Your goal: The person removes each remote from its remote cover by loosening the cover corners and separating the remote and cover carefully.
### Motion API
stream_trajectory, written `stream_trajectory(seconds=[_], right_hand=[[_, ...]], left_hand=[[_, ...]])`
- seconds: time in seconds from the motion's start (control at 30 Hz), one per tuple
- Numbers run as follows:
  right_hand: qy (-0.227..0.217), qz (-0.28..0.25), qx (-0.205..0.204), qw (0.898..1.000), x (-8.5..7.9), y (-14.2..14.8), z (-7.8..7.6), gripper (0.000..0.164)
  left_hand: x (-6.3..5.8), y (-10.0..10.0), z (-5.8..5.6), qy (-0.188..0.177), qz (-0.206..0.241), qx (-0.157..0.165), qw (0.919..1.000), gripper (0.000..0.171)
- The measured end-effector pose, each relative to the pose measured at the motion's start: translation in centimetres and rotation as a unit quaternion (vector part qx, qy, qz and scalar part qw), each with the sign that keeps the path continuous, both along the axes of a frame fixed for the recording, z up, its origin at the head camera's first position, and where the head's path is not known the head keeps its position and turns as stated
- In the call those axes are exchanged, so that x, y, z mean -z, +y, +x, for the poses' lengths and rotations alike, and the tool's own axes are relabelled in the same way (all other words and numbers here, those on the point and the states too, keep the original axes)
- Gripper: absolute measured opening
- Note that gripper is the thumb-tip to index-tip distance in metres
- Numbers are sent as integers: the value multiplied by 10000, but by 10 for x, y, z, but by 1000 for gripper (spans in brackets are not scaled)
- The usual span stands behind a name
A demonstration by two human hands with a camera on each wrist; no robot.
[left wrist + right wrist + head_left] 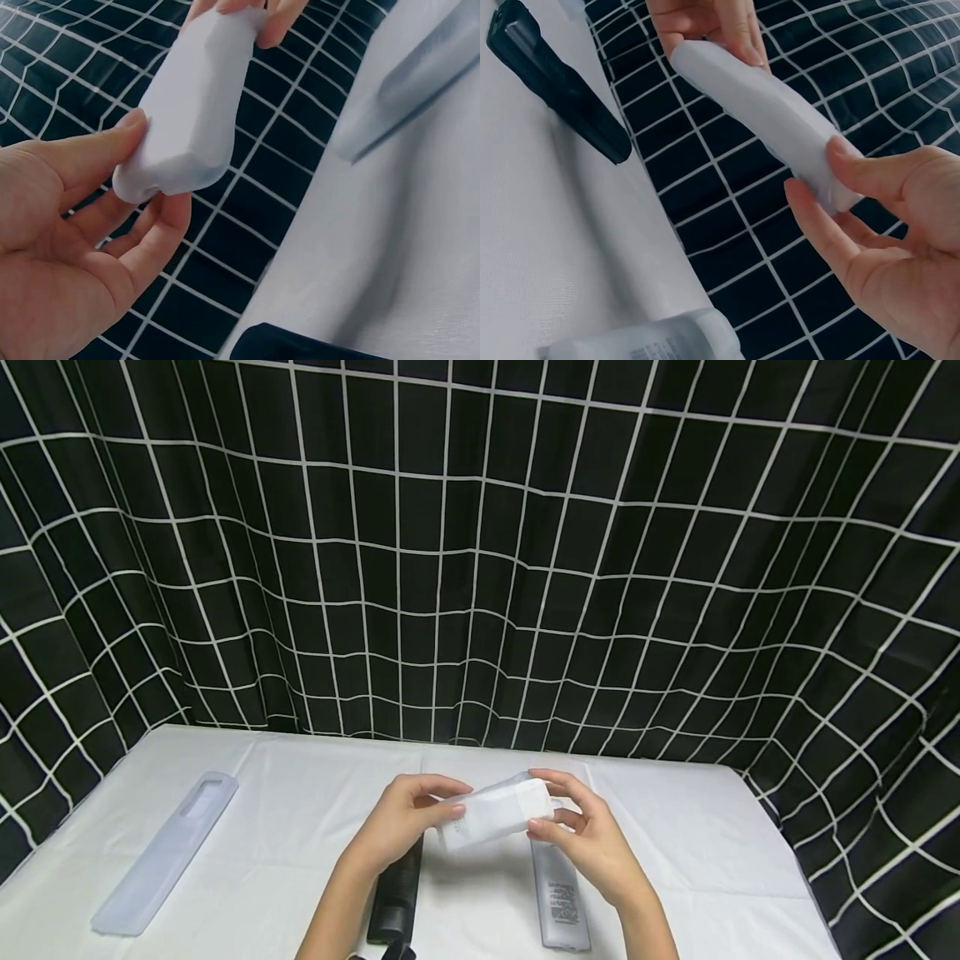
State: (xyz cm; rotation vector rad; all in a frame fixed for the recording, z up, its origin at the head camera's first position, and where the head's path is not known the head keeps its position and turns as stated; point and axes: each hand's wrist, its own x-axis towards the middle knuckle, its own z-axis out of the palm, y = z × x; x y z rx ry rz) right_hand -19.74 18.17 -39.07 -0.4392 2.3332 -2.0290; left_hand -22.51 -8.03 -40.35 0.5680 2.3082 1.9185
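Both hands hold a white remote control (pixel 495 817) in a frosted, see-through sleeve, raised over the table and tilted up to the right. My left hand (pixel 401 817) pinches its left end between thumb and fingers. At the right end, my right hand (pixel 588 835) grips with the thumb below and fingers around the far side. The left wrist view shows the smooth, rounded white body (pixel 187 105) of the remote from one end. In the right wrist view its slim side (pixel 761 109) is visible, fingers at both ends.
On the white table (pixel 300 843), a translucent sleeve (pixel 168 852) with a cut-out window lies at left. A black handset (pixel 393 897) lies beneath my left hand, a grey sleeved remote (pixel 558 893) with printed text beneath my right. A black grid curtain (pixel 465 552) hangs behind.
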Motion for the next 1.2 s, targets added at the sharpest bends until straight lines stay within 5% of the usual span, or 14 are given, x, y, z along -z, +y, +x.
stream_trajectory(seconds=[0.27,0.6,0.77,1.2], right_hand=[[4,-85,268,9996,-2,-1,0,57],[13,-243,446,9987,-3,-1,1,56],[83,-367,455,9983,-2,-4,0,56],[-187,-397,666,9968,-3,-8,0,57]], left_hand=[[-1,3,1,-58,55,-274,9996,31],[-1,5,2,-192,386,-33,9991,56],[-1,5,6,-230,495,-196,9983,67],[5,2,10,-144,621,-567,9964,65]])
